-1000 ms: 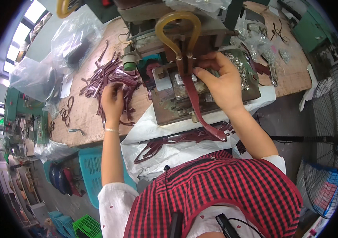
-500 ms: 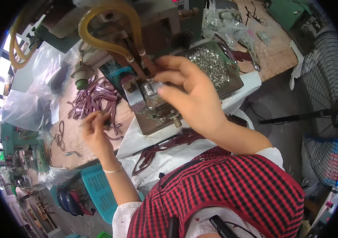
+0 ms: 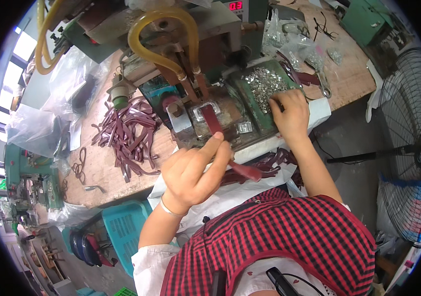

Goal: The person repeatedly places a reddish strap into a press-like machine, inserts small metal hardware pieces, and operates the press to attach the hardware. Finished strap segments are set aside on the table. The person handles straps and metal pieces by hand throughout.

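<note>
My left hand (image 3: 193,170) pinches a maroon glasses temple (image 3: 211,120). Its far end lies on the metal fixture (image 3: 201,129) of a bench machine, below two copper-coloured prongs (image 3: 194,88) fed by a yellow hose (image 3: 163,17). The curved near end (image 3: 246,170) sticks out past my fingers toward me. My right hand (image 3: 292,116) is at the right edge of a green tray (image 3: 250,101) of small shiny metal parts (image 3: 264,85). Its fingers are curled down at the parts, and the fingertips are partly hidden.
Many maroon temples (image 3: 131,133) lie heaped left of the machine. More rest on a white cloth (image 3: 289,173) near my lap. Plastic bags (image 3: 297,47) and a wrench (image 3: 325,86) lie at the back right. A black fan (image 3: 413,143) stands at right, a teal basket (image 3: 124,227) below the bench.
My left hand has moved right from beside the heap and now holds a temple on the fixture. My right hand has left the fixture and reached right to the parts tray.
</note>
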Demonstrator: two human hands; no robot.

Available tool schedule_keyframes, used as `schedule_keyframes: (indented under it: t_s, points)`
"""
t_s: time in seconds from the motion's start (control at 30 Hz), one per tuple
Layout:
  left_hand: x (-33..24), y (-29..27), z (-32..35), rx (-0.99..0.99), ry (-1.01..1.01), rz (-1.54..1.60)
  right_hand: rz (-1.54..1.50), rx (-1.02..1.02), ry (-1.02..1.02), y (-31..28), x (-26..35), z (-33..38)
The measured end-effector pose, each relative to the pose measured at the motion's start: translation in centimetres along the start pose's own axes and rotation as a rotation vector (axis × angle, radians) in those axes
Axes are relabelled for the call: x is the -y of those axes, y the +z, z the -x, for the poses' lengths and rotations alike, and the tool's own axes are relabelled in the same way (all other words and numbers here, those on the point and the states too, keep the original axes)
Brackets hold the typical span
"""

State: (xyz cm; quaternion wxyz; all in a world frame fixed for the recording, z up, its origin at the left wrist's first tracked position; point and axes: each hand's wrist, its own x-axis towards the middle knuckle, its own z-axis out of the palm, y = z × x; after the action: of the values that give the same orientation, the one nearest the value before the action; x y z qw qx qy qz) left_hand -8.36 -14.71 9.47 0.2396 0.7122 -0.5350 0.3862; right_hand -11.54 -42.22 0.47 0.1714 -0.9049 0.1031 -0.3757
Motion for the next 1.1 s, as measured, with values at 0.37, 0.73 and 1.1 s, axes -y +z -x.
schedule_keyframes:
  t_s: [0.37, 0.73, 1.1]
  points:
    - [0.8, 1.3, 1.4, -0.075, 0.009, 0.073, -0.313, 0.056, 0.293, 1.5, -1.2, -2.9]
    - [1.9, 2.6, 9.0, -0.332, -0.929, 0.086, -0.456, 0.092, 0.346, -0.8, -0.9, 1.1]
    - [15.4, -3.2, 5.1, -0.328, -0.827, -0.123, -0.756, 0.08, 0.41, 0.3, 2.5, -1.0]
